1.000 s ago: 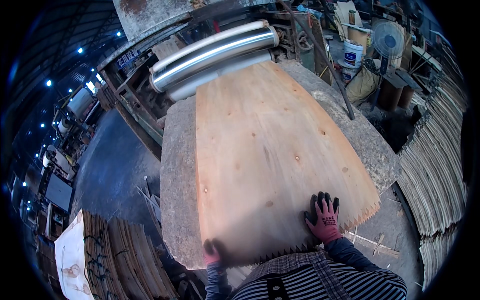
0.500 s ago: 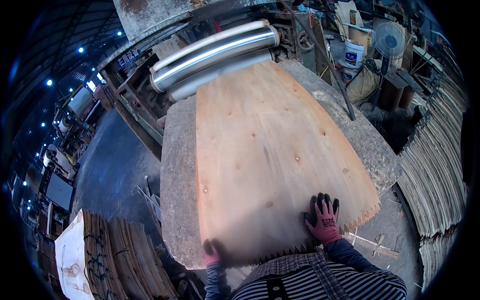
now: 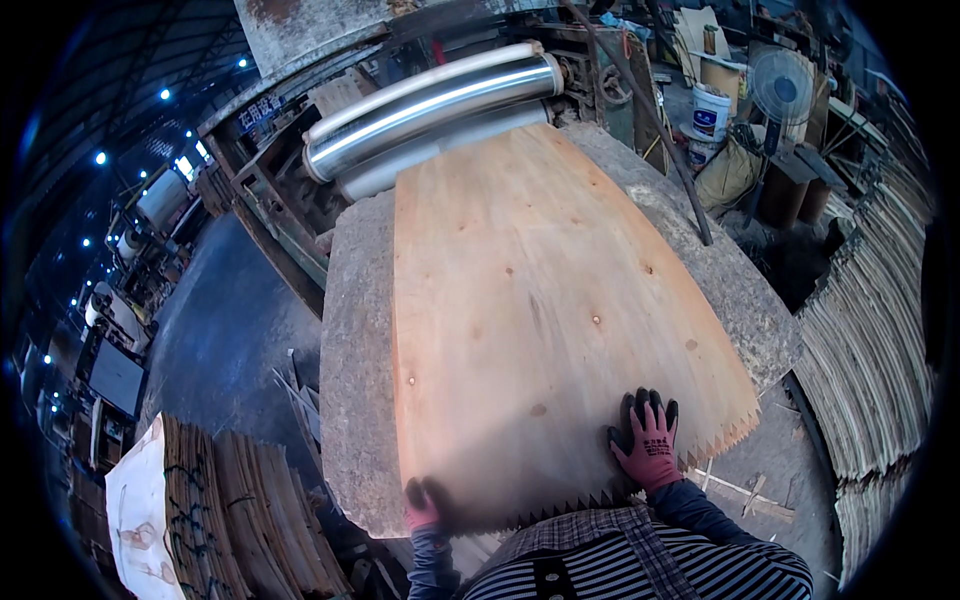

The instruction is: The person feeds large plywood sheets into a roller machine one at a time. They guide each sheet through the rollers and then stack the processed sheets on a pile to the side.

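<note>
A large pale wood veneer sheet (image 3: 500, 300) with small knots and a jagged near edge lies flat on a stone-like table (image 3: 355, 350). My right hand (image 3: 647, 440), in a pink glove with black fingers, rests on the sheet near its front edge, fingers spread. At the sheet's near left corner is my left hand (image 3: 423, 505), gloved alike, its fingers stretched over the sheet; shadow blurs them. Both hands are apart from the shiny metal roller (image 3: 430, 115), close to which the sheet's far end lies.
Stacks of veneer (image 3: 870, 350) rise on the right, and another bundled stack (image 3: 220, 510) stands at the lower left. A metal bar (image 3: 670, 150) slants down onto the table's right side. Beyond are a fan (image 3: 782, 88) and a white bucket (image 3: 710, 110).
The view has shifted very slightly. Both hands and the veneer sheet stay where they were.
</note>
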Demonstrator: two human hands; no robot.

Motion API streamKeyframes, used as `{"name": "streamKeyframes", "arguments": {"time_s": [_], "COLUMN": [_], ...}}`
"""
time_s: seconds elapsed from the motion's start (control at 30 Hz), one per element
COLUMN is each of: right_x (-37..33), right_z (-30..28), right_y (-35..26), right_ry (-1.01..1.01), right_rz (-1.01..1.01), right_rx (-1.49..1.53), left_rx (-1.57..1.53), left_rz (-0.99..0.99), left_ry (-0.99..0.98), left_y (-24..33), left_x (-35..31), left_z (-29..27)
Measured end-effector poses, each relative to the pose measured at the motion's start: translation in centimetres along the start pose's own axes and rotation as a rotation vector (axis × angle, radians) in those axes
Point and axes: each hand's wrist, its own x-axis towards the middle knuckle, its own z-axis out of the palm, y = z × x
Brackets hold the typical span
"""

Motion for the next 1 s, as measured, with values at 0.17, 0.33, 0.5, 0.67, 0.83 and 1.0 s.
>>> {"name": "streamKeyframes", "arguments": {"time_s": [0.17, 0.33, 0.5, 0.67, 0.83, 1.0], "right_x": [-0.1, -0.1, 0.0, 0.0, 0.0, 0.0], "right_z": [0.1, 0.2, 0.0, 0.2, 0.0, 0.0], "right_y": [0.0, 0.0, -0.1, -0.2, -0.3, -0.3], "right_ry": [-0.004, -0.011, -0.02, -0.034, -0.024, -0.021], "right_rz": [0.002, 0.007, 0.013, 0.025, 0.019, 0.015], "right_rx": [-0.013, -0.021, -0.02, -0.041, -0.039, -0.029], "left_rx": [-0.031, 0.002, 0.019, 0.02, -0.029, -0.039], "left_rz": [-0.046, -0.045, -0.066, -0.028, -0.008, -0.025], "left_ry": [0.15, 0.043, -0.021, 0.071, 0.047, 0.047], "left_y": [-2.5, -1.2, 0.9, -0.7, -0.8, -1.3], "left_x": [0.8, 0.4, -0.3, 0.2, 0.3, 0.3], "left_z": [1.7, 0.7, -0.4, 0.4, 0.6, 0.7]}}
